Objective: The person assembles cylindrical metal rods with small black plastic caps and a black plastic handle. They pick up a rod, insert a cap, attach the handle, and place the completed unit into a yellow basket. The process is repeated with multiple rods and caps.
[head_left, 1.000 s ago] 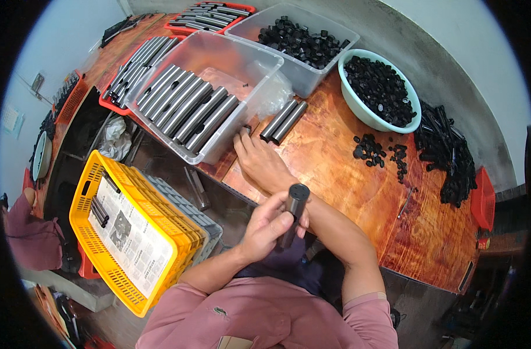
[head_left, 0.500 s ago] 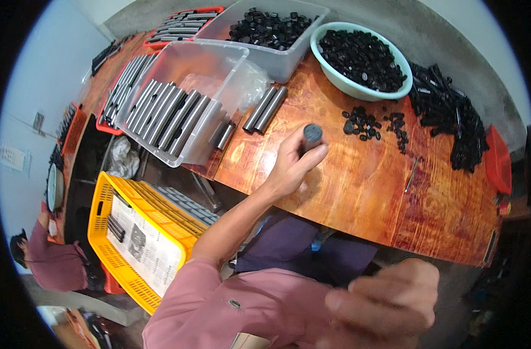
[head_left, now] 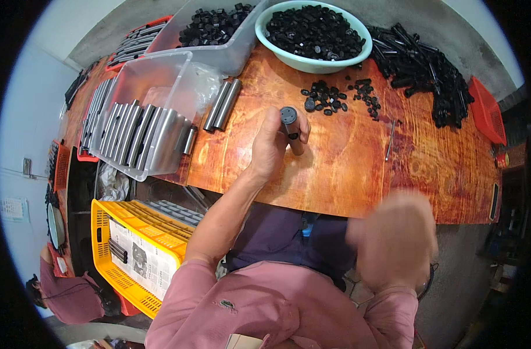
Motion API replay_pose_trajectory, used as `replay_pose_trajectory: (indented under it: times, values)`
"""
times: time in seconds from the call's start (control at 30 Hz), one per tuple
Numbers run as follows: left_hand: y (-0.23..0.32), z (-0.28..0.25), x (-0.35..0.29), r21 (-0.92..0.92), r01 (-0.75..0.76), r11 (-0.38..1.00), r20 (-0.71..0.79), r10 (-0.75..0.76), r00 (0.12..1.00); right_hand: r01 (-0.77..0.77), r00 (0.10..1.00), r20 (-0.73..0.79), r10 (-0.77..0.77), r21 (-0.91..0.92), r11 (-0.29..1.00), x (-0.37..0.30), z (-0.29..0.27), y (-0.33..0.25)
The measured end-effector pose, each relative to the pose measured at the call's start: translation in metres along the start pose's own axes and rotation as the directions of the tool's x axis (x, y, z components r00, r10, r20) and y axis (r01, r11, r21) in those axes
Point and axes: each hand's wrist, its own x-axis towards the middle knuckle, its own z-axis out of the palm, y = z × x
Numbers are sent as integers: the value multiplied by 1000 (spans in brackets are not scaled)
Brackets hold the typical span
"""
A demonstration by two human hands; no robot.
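Observation:
My left hand [head_left: 266,145] grips a dark metal tube [head_left: 295,144] upright over the wooden table, thumb on one side and fingers round the other. A black round cap [head_left: 288,114] with small holes sits in the tube's upper end. My right hand [head_left: 400,241], smeared by motion, is in the air near the table's front edge; its fingers cannot be made out. Small black caps [head_left: 324,98] lie loose beyond the tube, beside a second group of small black parts [head_left: 367,98]. Two grey metal tubes [head_left: 223,104] lie left of my left hand.
A clear bin [head_left: 171,87] of metal tubes stands at left, another with black parts behind it. A pale green basin [head_left: 277,55] holds black caps. Black parts [head_left: 428,70] are heaped near a red basket [head_left: 486,110]. A thin rod [head_left: 390,142] lies at right; a yellow crate [head_left: 161,235] stands below left.
The view has shifted, so the table's things appear further left and higher. The tube in my left hand has turned, showing more of its side. My right hand remains blurred, closer to the table edge.

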Motion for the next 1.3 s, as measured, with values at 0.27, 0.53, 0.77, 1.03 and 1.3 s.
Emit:
replay_pose_trajectory:
  times: [0.27,0.53,0.77,1.03,1.3]
  values:
    - [-8,-8,21,36,40,999,-1,-40,999,-364,931,210,299,591,719,49,197,96]
    - [-12,-16,36,70,65,995,-53,-61,997,-236,955,-11,295,574,784,67,226,101]
    - [-8,-13,30,206,17,978,32,-25,999,-233,950,-41,308,561,794,62,236,101]
    - [-14,-13,30,188,-26,982,66,14,998,-165,963,-93,253,537,827,57,245,108]
    - [-12,-21,62,-419,129,899,-119,-195,974,-392,876,187,445,814,428,62,224,102]
